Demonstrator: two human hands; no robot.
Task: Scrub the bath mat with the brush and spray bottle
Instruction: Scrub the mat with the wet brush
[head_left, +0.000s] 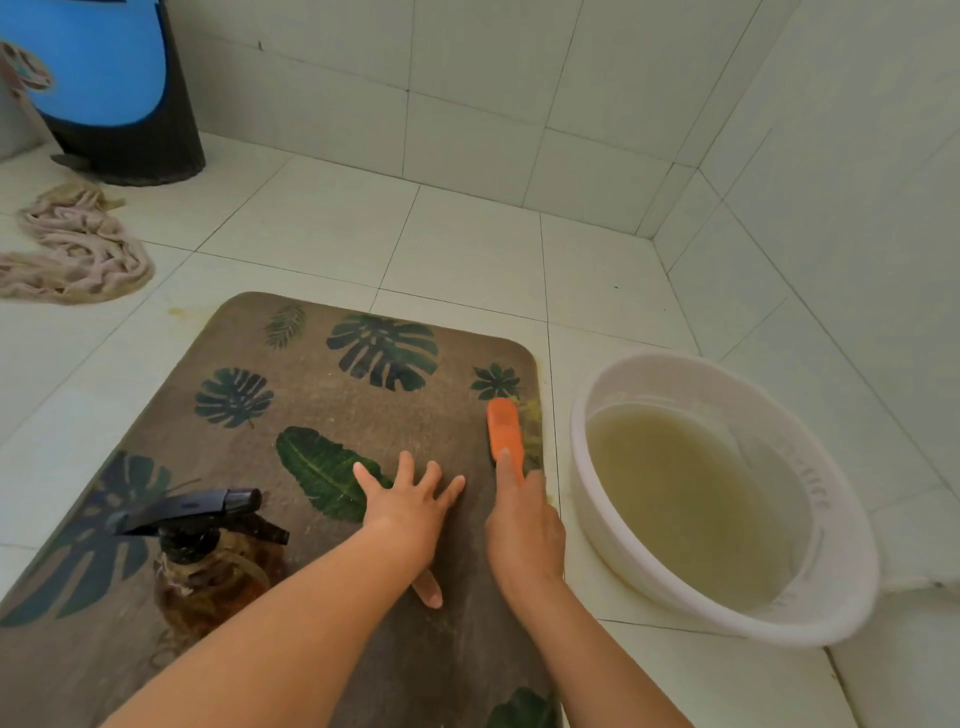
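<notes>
A brown bath mat (322, 405) printed with green leaves lies on the tiled floor. My right hand (524, 525) grips an orange brush (505, 428) and presses it on the mat close to its right edge, where yellowish foam shows. My left hand (410, 506) lies flat on the mat with fingers spread, just left of the brush. An amber spray bottle (208, 551) with a black trigger head stands upright on the mat's near left part, apart from both hands.
A white basin (841, 525) holding cloudy yellowish water sits on the floor right of the mat. A crumpled beige cloth (72, 249) lies at the far left. A black-and-blue bin (119, 93) stands in the back left corner. Tiled walls close the back and right.
</notes>
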